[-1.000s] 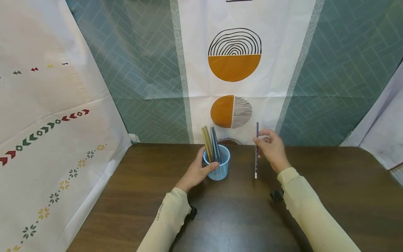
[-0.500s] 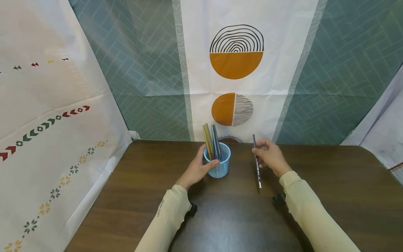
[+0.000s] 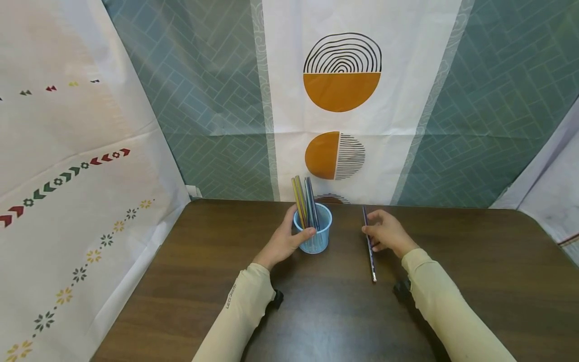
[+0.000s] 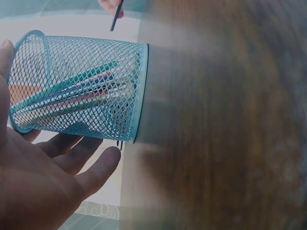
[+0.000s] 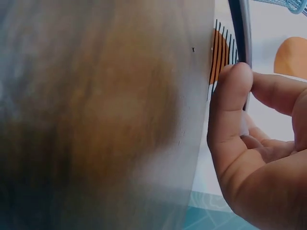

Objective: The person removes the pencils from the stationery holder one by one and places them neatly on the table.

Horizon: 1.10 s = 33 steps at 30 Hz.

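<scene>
A light blue mesh cup stands upright near the table's back edge, holding several pencils that lean to the left. The left hand grips the cup from its left side, thumb across the front of the rim. In the left wrist view the pencils show through the mesh cup, with the left hand around it. To the right of the cup, the right hand pinches a dark pencil between thumb and fingers, low over the table. The right wrist view shows the pencil in the right hand.
The dark wooden table reaches back to a green and white patterned cloth. Another white cloth with small printed figures hangs at the left. More white cloth hangs at the right.
The right hand has lowered the pencil toward the table, and its near end has swung toward the person and slightly right. The left hand keeps its hold on the cup.
</scene>
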Each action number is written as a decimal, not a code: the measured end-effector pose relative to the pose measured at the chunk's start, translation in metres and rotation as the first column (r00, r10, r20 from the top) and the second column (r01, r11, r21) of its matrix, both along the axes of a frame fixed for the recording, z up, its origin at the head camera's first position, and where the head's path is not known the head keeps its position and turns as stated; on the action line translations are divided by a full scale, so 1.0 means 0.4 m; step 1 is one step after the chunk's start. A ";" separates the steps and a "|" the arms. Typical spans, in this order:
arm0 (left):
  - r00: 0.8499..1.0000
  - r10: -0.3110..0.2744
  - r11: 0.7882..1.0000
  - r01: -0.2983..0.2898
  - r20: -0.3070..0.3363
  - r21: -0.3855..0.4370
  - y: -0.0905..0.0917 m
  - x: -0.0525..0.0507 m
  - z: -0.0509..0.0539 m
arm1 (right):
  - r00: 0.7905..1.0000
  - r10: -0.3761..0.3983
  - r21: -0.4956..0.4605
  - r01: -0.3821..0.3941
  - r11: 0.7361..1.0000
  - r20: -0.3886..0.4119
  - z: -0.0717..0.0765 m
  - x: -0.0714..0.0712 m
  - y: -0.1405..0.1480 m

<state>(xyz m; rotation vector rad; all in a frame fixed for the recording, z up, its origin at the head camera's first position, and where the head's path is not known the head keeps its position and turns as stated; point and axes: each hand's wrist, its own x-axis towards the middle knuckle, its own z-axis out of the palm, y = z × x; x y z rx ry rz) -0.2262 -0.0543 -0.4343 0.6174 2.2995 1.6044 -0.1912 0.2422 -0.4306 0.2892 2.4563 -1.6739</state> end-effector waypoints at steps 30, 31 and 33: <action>0.999 -0.006 1.000 0.007 -0.034 0.025 0.001 -0.003 -0.005 | 0.998 0.018 0.163 -0.026 0.986 0.053 -0.012 0.000 0.003; 1.000 -0.006 1.000 0.007 -0.031 0.022 0.001 -0.003 -0.004 | 0.998 0.014 0.168 -0.024 0.985 0.056 -0.012 -0.001 0.003; 1.000 -0.010 1.000 0.010 -0.024 0.019 0.002 -0.004 -0.003 | 0.998 0.007 0.175 -0.018 0.984 0.059 -0.013 -0.003 0.002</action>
